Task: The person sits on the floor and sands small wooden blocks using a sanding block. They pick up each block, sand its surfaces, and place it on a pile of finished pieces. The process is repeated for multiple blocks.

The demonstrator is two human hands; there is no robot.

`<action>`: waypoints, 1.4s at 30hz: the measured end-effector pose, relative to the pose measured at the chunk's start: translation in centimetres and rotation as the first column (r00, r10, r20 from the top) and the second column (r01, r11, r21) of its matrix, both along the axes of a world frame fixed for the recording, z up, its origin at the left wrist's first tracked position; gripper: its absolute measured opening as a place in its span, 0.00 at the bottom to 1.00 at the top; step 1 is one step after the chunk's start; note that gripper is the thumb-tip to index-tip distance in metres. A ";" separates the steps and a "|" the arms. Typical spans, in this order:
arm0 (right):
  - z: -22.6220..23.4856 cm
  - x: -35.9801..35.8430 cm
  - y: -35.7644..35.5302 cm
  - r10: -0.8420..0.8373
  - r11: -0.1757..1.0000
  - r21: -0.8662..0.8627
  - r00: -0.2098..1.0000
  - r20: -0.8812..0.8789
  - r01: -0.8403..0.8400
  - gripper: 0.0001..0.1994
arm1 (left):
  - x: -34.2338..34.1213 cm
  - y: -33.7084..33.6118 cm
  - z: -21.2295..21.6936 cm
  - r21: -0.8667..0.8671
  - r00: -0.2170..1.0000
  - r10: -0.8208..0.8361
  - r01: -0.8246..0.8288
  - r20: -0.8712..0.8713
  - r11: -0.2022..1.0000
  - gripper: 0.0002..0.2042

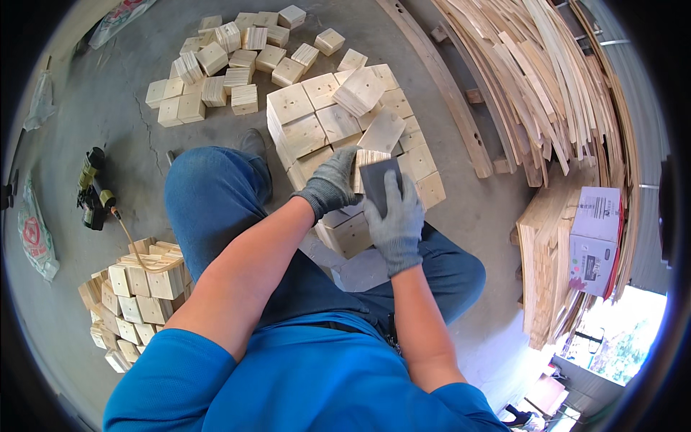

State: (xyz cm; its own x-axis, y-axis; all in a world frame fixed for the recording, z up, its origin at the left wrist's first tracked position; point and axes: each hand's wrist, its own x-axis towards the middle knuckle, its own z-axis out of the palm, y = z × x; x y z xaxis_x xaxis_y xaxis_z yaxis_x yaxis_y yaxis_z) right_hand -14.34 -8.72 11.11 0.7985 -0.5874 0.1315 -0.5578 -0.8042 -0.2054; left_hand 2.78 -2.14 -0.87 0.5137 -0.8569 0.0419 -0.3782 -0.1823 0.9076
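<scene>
My left hand (332, 180), in a grey knit glove, is closed on a wooden block (370, 156) with a striped, layered side. In my gloved right hand (397, 229) is a dark grey flat rectangular pad, which looks like a sanding block (377, 184). It lies against the near side of the wooden block, my fingers spread over it. Both hands are above a stack of pale wooden blocks (302, 135) between my knees. Two loose blocks, one farther (360, 91) and one nearer (384, 131), rest tilted on top of the stack. The pad hides part of the held block.
Loose blocks (241, 59) lie scattered on the floor beyond the stack. Another block pile (144, 288) stands at my left, near a green-black power tool (92, 189) with a hose. Long wooden strips (504, 79) and a cardboard box (594, 237) are on the right.
</scene>
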 end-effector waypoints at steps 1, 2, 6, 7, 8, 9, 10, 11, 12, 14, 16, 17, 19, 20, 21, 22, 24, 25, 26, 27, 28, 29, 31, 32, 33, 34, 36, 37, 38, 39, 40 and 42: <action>0.1 -1.4 0.8 0.006 1.000 0.007 1.000 -0.013 -0.006 0.39 | -0.1 -0.1 0.1 -0.003 1.000 -0.008 0.008 -0.012 1.000 0.50; 0.1 -2.6 1.5 0.014 1.000 0.017 1.000 -0.023 -0.014 0.39 | -0.1 -0.1 0.3 -0.004 1.000 -0.015 0.015 -0.022 1.000 0.50; 0.2 -4.2 2.5 0.025 0.999 0.032 0.999 -0.029 -0.024 0.39 | -0.1 -0.2 -0.7 -0.008 1.000 -0.008 0.008 -0.013 1.000 0.51; 0.2 -4.2 2.2 0.033 0.999 0.018 0.999 -0.022 -0.033 0.39 | -0.2 -0.3 -0.6 -0.012 1.000 -0.007 0.006 -0.021 1.000 0.51; 0.2 -4.0 1.9 0.042 0.999 0.003 0.999 -0.016 -0.042 0.39 | -0.3 -0.3 -0.5 -0.015 1.000 -0.006 0.005 -0.030 1.000 0.51; 0.0 -3.4 1.3 0.031 1.000 0.005 0.999 -0.016 -0.031 0.39 | -0.4 -0.3 -0.4 -0.019 0.999 -0.005 0.004 -0.039 1.000 0.50; -0.1 -2.1 0.5 0.019 1.000 0.007 1.000 -0.014 -0.019 0.39 | -0.3 -0.1 0.3 0.009 0.999 -0.003 0.003 -0.049 1.000 0.50; -0.1 -1.0 -0.4 -0.003 1.000 0.003 1.000 -0.017 0.003 0.39 | -0.5 -0.1 1.4 0.030 0.998 -0.012 0.014 -0.064 0.999 0.50; -0.2 0.5 -1.2 -0.035 0.999 -0.029 0.999 -0.024 0.035 0.38 | -0.4 0.1 2.0 0.057 0.997 -0.013 0.017 -0.070 0.998 0.50; 0.4 4.2 -2.9 -0.097 0.994 0.051 0.995 -0.033 0.099 0.38 | 0.1 -0.1 -0.1 0.008 0.998 -0.029 0.029 -0.064 1.000 0.52; 0.7 6.4 -4.4 -0.127 0.990 0.058 0.991 -0.052 0.130 0.38 | 0.0 -0.6 -2.4 -0.068 0.997 -0.023 0.018 -0.074 0.998 0.54; 0.8 7.3 -4.9 -0.137 0.988 0.062 0.989 -0.058 0.141 0.38 | 0.0 -0.8 -2.8 -0.082 0.996 -0.029 0.021 -0.090 0.996 0.54; 0.7 7.4 -5.3 -0.149 0.986 0.063 0.988 -0.046 0.152 0.38 | -0.2 -0.8 -2.8 -0.105 0.991 -0.040 0.026 -0.131 0.994 0.54; 0.4 7.0 -5.3 -0.150 0.987 0.061 0.988 -0.029 0.152 0.38 | -0.4 -0.9 -2.4 -0.105 0.987 -0.056 0.041 -0.151 0.994 0.53; 0.3 6.4 -5.1 -0.150 0.987 0.058 0.989 -0.011 0.151 0.38 | -0.5 -1.0 -1.9 -0.085 0.991 -0.045 0.034 -0.129 0.996 0.52; 0.4 5.6 -4.6 -0.147 0.987 0.058 0.989 -0.012 0.147 0.38 | -0.6 -0.8 -0.8 -0.060 0.994 -0.031 0.025 -0.109 0.998 0.50; 0.5 3.5 -2.9 -0.123 0.990 0.067 0.992 -0.007 0.123 0.39 | -0.3 -0.1 0.3 -0.018 0.997 -0.008 0.007 -0.072 1.000 0.49; 0.3 2.2 -2.1 -0.098 0.993 0.064 0.995 -0.004 0.098 0.39 | -0.2 0.1 0.7 -0.005 0.998 -0.006 0.005 -0.058 1.000 0.49; 0.0 0.8 -1.4 -0.078 0.996 0.051 0.997 -0.005 0.078 0.39 | -0.2 0.0 0.8 0.000 0.999 -0.009 0.009 -0.050 1.000 0.49; -0.2 -0.5 -0.8 -0.058 0.998 0.039 0.998 -0.006 0.059 0.40 | -0.2 -0.1 0.8 0.011 0.999 -0.008 0.008 -0.040 1.000 0.49; -0.3 -1.9 0.1 -0.048 0.999 0.022 0.999 -0.007 0.049 0.40 | -0.3 -0.1 0.7 0.024 1.000 -0.008 0.009 -0.029 1.000 0.49; -0.4 -3.1 0.9 -0.036 0.999 0.007 0.999 -0.005 0.037 0.40 | -0.2 -0.1 0.6 0.040 1.000 -0.007 0.007 -0.013 0.999 0.50; -0.4 -4.2 1.5 -0.031 1.000 -0.003 0.999 -0.013 0.031 0.41 | -0.3 -0.1 0.4 0.054 1.000 -0.017 0.018 -0.019 0.998 0.51; -0.2 -4.5 1.6 -0.038 0.999 0.002 0.999 -0.022 0.038 0.41 | -0.3 -0.2 0.3 0.065 0.999 -0.032 0.034 -0.026 0.997 0.52; -0.2 -4.7 1.7 -0.045 0.999 0.007 0.998 -0.031 0.046 0.41 | -0.3 -0.3 0.2 0.076 0.998 -0.048 0.050 -0.034 0.996 0.52; -0.2 -4.6 1.6 -0.042 0.999 0.004 0.999 -0.019 0.042 0.41 | -0.4 -0.4 -0.5 0.045 0.996 -0.049 0.052 -0.068 0.998 0.52; -0.5 -2.8 0.5 -0.020 1.000 0.001 1.000 0.017 0.020 0.41 | 0.0 -0.4 -2.1 -0.013 0.991 -0.040 0.039 -0.127 0.999 0.52; -0.8 -2.1 -0.4 -0.038 0.999 -0.001 0.999 0.018 0.038 0.40 | -0.2 -0.4 -1.5 0.025 0.992 -0.041 0.044 -0.120 0.999 0.52; -1.2 -1.1 -1.6 -0.060 0.998 -0.005 0.998 0.022 0.060 0.40 | -0.3 -0.2 0.3 0.060 0.993 -0.046 0.052 -0.110 0.997 0.52; -1.3 0.2 -2.7 -0.071 0.997 -0.008 0.997 0.033 0.071 0.40 | -0.1 0.0 1.4 0.097 0.995 -0.041 0.050 -0.093 0.994 0.52; -1.3 1.5 -3.7 -0.088 0.996 0.004 0.995 0.038 0.088 0.39 | -0.2 -0.1 1.1 0.066 0.999 -0.023 0.027 -0.049 0.997 0.53; -1.2 3.7 -5.5 -0.123 0.992 0.033 0.991 0.052 0.121 0.38 | -0.1 -0.1 0.8 0.057 0.995 -0.034 0.039 -0.094 0.998 0.52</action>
